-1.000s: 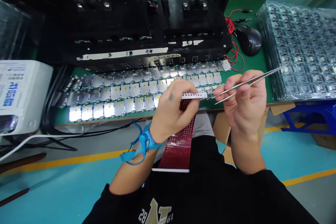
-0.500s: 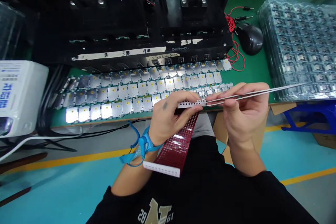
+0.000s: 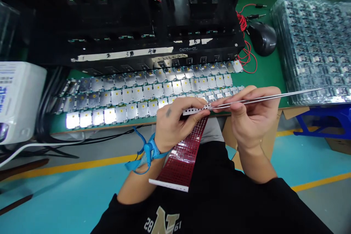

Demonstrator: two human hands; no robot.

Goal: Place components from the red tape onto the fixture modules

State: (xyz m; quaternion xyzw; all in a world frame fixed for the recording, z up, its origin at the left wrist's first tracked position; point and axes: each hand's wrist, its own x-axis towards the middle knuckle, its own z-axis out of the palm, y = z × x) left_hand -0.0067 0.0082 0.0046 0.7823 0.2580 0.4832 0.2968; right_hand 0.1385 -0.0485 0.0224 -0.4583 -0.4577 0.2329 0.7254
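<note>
My left hand (image 3: 175, 120), with a blue wrist strap (image 3: 148, 151) on its wrist, pinches the top of a dark red strip (image 3: 182, 157) covered in rows of small marks. The strip hangs down toward my lap. Its upper end folds over to a white face with dark dots, and its lower edge is white. Long metal tweezers (image 3: 287, 95) lie in my closed right hand (image 3: 253, 120), their tips at the dotted white end beside my left thumb. Whether the tips grip anything is too small to tell. Beyond both hands, several rows of small silver-faced circuit boards (image 3: 131, 111) lie on the green bench.
A black test fixture (image 3: 117, 53) with switches stands behind the boards. To the right are a black mouse (image 3: 262, 39), red wires (image 3: 248, 56) and stacked clear trays (image 3: 315, 51) of boards. A white box-shaped device (image 3: 20, 102) sits at left. A blue stool (image 3: 320, 122) stands below.
The tweezer tips have moved slightly left and their arms are closer together. The strip's dotted end has tilted and shifted a little left; its lower end now shows a thinner white edge.
</note>
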